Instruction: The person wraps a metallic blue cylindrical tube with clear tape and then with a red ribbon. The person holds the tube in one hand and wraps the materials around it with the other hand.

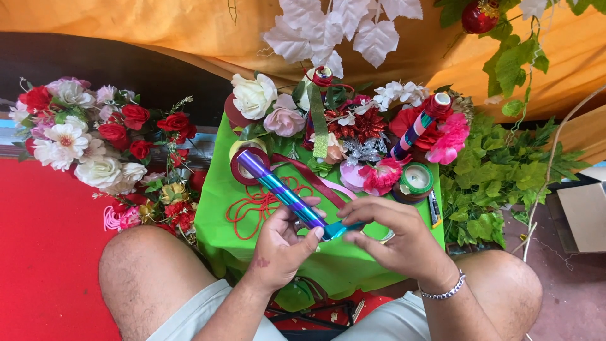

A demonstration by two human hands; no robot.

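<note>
At the far left of the frame I see a heap of artificial roses and blossoms in red, white and pink (95, 142) lying over a red floor covering (44, 252). Moving right, a small counter draped in bright green cloth (218, 208) fills the centre. On its upper left part lies a dark red roll of ribbon (243, 173), and just below it a tangle of thin red cord (255, 205).

My left hand (281, 249) sits low in the centre, its fingers (312, 239) curled around the near end of a shiny tube striped in purple, blue and green foil (281, 192). The tube slants from the ribbon roll at upper left down to my hands. A loose dark red ribbon strip (309, 180) runs beside it.

My right hand (394, 237), with a silver chain bracelet (445, 292) at the wrist, meets the tube's lower end; its fingers pinch narrowly on the teal tip (341, 229).

Behind the hands, a cluster of cream, pink and red artificial flowers (341, 126) crowds the top of the counter. Right of it stands a green tape roll (416, 179), and two dark pens (433, 205) lie at the cloth's right edge. Green leafy garlands (499, 183) spread across the right of the frame.
</note>
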